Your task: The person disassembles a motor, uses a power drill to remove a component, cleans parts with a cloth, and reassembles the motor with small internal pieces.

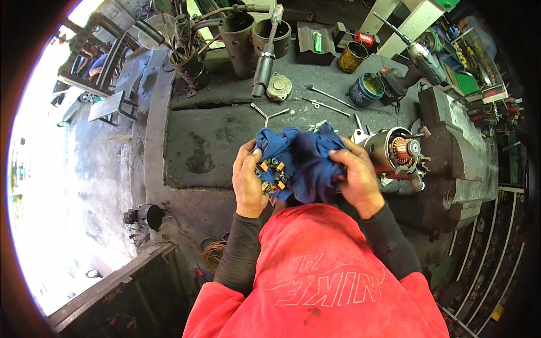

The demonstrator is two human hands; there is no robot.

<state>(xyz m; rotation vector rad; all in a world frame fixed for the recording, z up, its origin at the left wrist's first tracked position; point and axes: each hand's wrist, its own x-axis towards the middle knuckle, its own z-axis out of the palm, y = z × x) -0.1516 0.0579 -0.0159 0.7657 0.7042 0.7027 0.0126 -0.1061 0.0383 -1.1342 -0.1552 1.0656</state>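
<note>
My left hand (248, 183) is closed around a round brush holder (280, 184) with several copper-coloured blocks set in a ring. A crumpled blue cloth (315, 169) lies against and behind it. The cloth's other side is gripped by my right hand (360, 177), thumb on top. Both hands are in front of my chest, above the bench's near edge. Just past my right hand lies a motor housing (378, 151) on its side, its copper commutator (404, 149) showing at the open end. Part of the brush holder is hidden by my left fingers.
On the bench (197, 138) lie a Y-shaped wrench (267, 115), a round metal cover (279, 87) and thin rods (328, 107). Behind stand metal cylinders (238, 48), a yellow can (353, 57) and a blue tub (366, 90). A heavy metal block (456, 152) is at right.
</note>
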